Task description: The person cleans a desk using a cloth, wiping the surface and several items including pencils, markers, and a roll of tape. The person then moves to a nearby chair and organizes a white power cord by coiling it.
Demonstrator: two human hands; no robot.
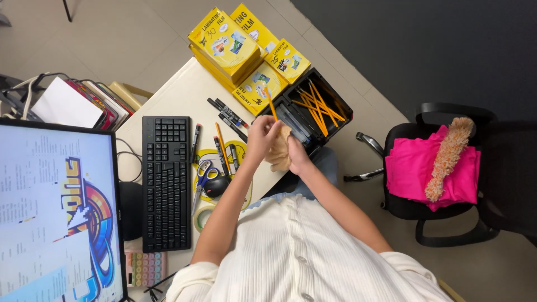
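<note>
Item: yellow pencil (pixel 271 106), pinched upright in left hand (pixel 260 140) over desk edge (pixel 179 92), right hand (pixel 296 154) closed on tan cloth (pixel 279 154) beside black tray (pixel 313 112) of pencils; best wiped along the shaft with a firm pinch.

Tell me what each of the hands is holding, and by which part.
The left hand grips a yellow pencil by its lower end. The right hand holds a tan cloth, bunched in its palm.
</note>
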